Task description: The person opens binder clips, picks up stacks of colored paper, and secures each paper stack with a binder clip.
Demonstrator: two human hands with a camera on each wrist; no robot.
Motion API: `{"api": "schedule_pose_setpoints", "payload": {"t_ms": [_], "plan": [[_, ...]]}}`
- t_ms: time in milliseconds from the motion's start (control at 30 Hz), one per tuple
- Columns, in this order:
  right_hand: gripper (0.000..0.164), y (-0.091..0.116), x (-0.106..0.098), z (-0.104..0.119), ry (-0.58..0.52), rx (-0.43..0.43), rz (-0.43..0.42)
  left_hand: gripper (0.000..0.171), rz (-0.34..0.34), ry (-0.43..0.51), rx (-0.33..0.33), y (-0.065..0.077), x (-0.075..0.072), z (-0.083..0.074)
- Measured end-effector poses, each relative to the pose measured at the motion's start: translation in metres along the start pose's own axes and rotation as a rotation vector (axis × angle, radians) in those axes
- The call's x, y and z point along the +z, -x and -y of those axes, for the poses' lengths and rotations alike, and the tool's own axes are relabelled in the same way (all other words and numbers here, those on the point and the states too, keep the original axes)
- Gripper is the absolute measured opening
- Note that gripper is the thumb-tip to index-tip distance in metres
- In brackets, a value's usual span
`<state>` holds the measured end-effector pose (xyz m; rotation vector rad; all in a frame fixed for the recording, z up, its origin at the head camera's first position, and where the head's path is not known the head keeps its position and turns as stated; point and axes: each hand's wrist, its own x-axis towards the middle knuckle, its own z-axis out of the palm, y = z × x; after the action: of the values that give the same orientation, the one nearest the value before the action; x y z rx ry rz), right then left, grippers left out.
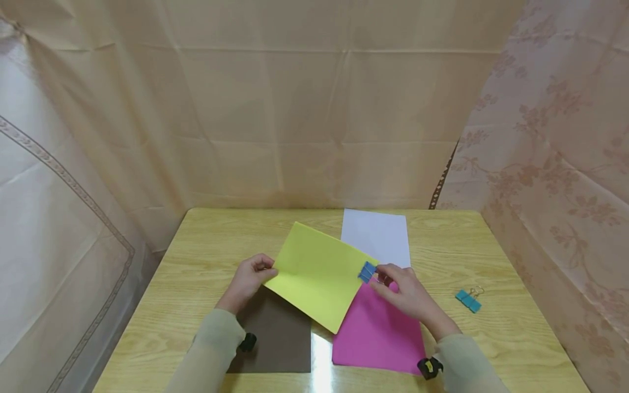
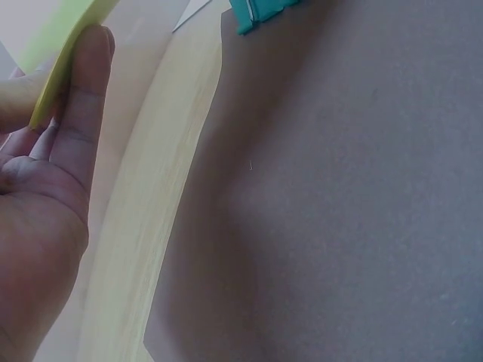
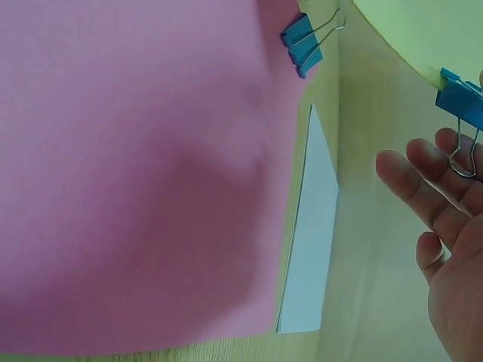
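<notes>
A yellow stack of paper (image 1: 319, 275) is held up tilted above the table. My left hand (image 1: 253, 278) pinches its left edge between thumb and fingers. On its right corner sits a blue binder clip (image 1: 367, 272), with wire handles turned toward my right hand (image 1: 405, 289). That hand holds the clip by its handles; the right wrist view shows one handle against the fingertips, while the thumb is mostly out of frame. Below lie brown paper (image 1: 277, 338) at left and magenta paper (image 1: 380, 338) at right. Teal binder clips grip the brown (image 2: 264, 9) and magenta (image 3: 302, 45) edges.
White paper (image 1: 375, 237) lies at the table's back, partly behind the yellow stack. A loose teal binder clip (image 1: 468, 300) rests on the wooden table (image 1: 511, 349) at right. Curtains (image 1: 314, 109) hang behind and on both sides.
</notes>
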<state>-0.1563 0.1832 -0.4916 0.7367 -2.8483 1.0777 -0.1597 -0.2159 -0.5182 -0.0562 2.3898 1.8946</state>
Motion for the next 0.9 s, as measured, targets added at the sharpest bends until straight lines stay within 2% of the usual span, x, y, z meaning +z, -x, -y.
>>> {"api": "schedule_pose_setpoints", "payload": {"t_ms": [233, 567, 900], "plan": [[0.035, -0.0001, 0.0013, -0.0017, 0.011, -0.039, -0.021, 0.015, 0.001, 0.026, -0.018, -0.001, -0.0016, 0.0023], [0.061, 0.0003, 0.0008, 0.0003, -0.008, 0.035, 0.007, 0.011, -0.007, 0.053, -0.038, 0.0006, -0.0044, 0.0021], [0.067, 0.0014, 0.0011, -0.0013, -0.058, 0.047, 0.011, 0.017, -0.013, 0.085, -0.039, 0.0025, -0.0073, 0.0001]]}}
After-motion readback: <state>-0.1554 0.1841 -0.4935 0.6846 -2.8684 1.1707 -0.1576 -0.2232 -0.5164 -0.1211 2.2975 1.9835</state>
